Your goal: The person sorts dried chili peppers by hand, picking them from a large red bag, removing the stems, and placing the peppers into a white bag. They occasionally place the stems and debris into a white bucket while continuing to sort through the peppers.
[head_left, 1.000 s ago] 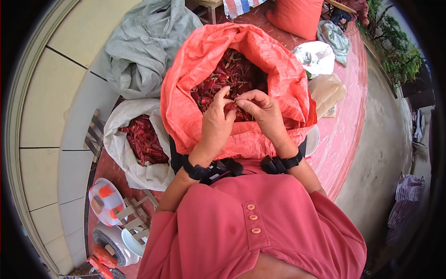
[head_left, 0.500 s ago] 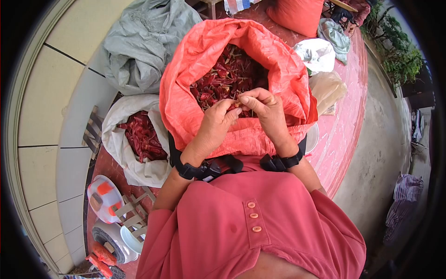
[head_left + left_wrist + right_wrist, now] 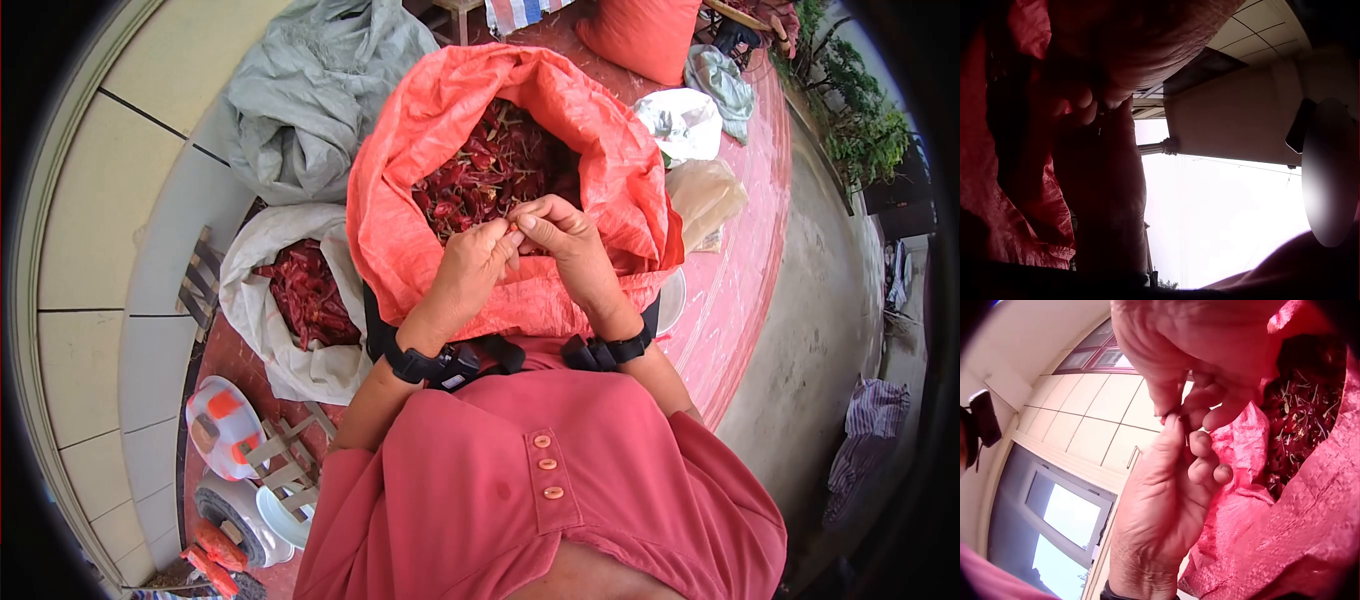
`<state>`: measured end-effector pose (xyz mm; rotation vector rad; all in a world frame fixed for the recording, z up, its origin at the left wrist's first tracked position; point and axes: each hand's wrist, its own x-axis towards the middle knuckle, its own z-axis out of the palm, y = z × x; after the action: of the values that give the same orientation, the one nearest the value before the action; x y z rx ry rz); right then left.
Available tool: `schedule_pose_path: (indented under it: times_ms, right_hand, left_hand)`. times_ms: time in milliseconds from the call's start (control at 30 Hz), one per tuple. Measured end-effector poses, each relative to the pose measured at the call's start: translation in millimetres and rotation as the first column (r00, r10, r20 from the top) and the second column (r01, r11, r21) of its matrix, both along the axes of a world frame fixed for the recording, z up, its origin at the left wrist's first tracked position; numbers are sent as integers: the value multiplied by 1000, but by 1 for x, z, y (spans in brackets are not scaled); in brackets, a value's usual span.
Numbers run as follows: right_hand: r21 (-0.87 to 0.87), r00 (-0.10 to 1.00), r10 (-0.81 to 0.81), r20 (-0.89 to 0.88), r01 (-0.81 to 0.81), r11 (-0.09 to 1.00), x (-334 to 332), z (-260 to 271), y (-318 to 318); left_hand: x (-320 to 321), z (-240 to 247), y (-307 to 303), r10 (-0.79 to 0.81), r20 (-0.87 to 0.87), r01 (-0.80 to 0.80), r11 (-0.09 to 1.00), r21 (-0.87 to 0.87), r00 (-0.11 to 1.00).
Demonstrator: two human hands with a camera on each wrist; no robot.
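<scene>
Over the mouth of a large red woven sack (image 3: pixel 400 240), both hands meet at their fingertips. The left hand (image 3: pixel 470 268) and the right hand (image 3: pixel 575 250) pinch a small red piece (image 3: pixel 1164 420) between them, mostly hidden by the fingers; it looks like part of a dried chili. In the right wrist view the left hand (image 3: pixel 1160 494) is below, its other fingers bent, and the right hand (image 3: pixel 1204 350) is above. Dried red chilies with pale stems (image 3: pixel 485 170) fill the sack beneath the hands. The left wrist view is dark.
A white sack (image 3: pixel 255 330) of red chilies (image 3: pixel 310 295) stands at the left, below a grey sack (image 3: pixel 300 110). Basins (image 3: pixel 225 425) and a slatted wooden piece (image 3: pixel 290 455) lie lower left. White (image 3: pixel 685 122) and beige bags (image 3: pixel 705 195) lie right of the red sack.
The left hand has moved right, from a small gap to meeting the right hand's fingertips. Less of the red piece shows between the fingers than half a second ago.
</scene>
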<state>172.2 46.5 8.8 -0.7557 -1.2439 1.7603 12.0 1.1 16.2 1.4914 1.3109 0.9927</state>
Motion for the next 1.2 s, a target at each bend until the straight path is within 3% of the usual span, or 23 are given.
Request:
schedule_pose_path:
  times_ms: [133, 233, 300, 367, 433, 500, 533, 567, 633, 667, 700, 767, 800, 833, 867, 900, 933, 967, 1000, 1033, 1100, 1167, 1200]
  right_hand:
    - [-309, 919, -23, -393, -108, 945, 4, -2, 6]
    - [-225, 939, -132, -318, 60, 972, 22, 17, 4]
    - [80, 958, -285, -26, 286, 955, 48, 33, 0]
    - [429, 793, -601, 100, 510, 745, 77, 32, -1]
    - [612, 562, -799, 215, 560, 558, 119, 17, 0]
    - [583, 451, -843, 294, 614, 531, 164, -11, -1]
    - [621, 380, -843, 380, 570, 537, 186, -27, -2]
    - [709, 215, -842, 494, 460, 534, 208, -47, -4]
    - [802, -161, -788, 594, 195, 565, 238, -78, -6]
    - [768, -50, -810, 584, 356, 532, 241, -82, -5]
    - [691, 145, -815, 561, 461, 557, 229, -68, -5]
    - [476, 494, -772, 401, 607, 636, 173, -10, -15]
    - [394, 649, -662, 373, 535, 747, 154, 6, -17]
    - [341, 770, -510, 384, 395, 853, 133, 18, -16]
    - [338, 792, -389, 471, 245, 909, 113, 20, -13]
    - [350, 737, -256, 625, 29, 936, 94, 23, -8]
    - [483, 675, -231, 701, -210, 850, 80, 13, 1]
    - [558, 593, -314, 742, -287, 778, 67, -7, 5]
    - [555, 458, -374, 807, -370, 745, 62, -32, 10]
    - [446, 352, -302, 886, -470, 762, 57, -31, 8]
    - [187, 98, -162, 982, -621, 761, 51, -27, 1]
    - [139, 195, 4, 981, -714, 686, 64, -18, -13]
    - [109, 247, 114, 962, -733, 672, 73, -17, -17]
  left_hand:
    - [3, -1, -2, 20, 144, -25, 999, 31, 989]
    - [-9, 18, -13, 98, 11, -99, 990, 97, 995]
    - [-30, 30, -28, 268, -10, -262, 949, 176, 963]
    - [-62, 24, -42, 485, -10, -474, 859, 192, 875]
    - [-101, 8, -55, 676, -36, -660, 728, 182, 736]
    - [-143, -16, -70, 777, -229, -758, 626, 184, 586]
    - [-167, -41, -78, 790, -342, -715, 609, 344, 508]
    - [-188, -66, -86, 802, -437, -639, 593, 490, 408]
    - [-223, -103, -100, 776, -505, -745, 578, 333, 377]
    - [-226, -105, -105, 710, -632, -746, 593, 303, 309]
    - [-227, -106, -106, 626, -744, -748, 605, 274, 234]
    - [-206, -77, -95, 794, -531, -722, 549, 421, 295]
    - [-188, -56, -87, 854, -406, -713, 503, 488, 325]
    - [-169, -39, -79, 841, -372, -640, 541, 547, 393]
    - [-146, -22, -71, 820, -341, -561, 566, 604, 460]
    - [-121, -4, -64, 791, -314, -479, 579, 659, 524]
    - [-95, 15, -57, 622, -324, -363, 723, 588, 713]
    - [-73, 20, -51, 402, -366, -219, 866, 449, 839]
    - [-54, 25, -39, 137, -425, 29, 932, 362, 895]
    - [-36, 9, -30, 65, -530, 170, 908, 383, 846]
    - [-12, -18, -22, -65, -598, 233, 950, 208, 799]
    - [-1, -28, -19, -304, -619, 357, 933, -40, 724]
    - [2, -38, -19, -380, -576, 411, 908, -82, 724]
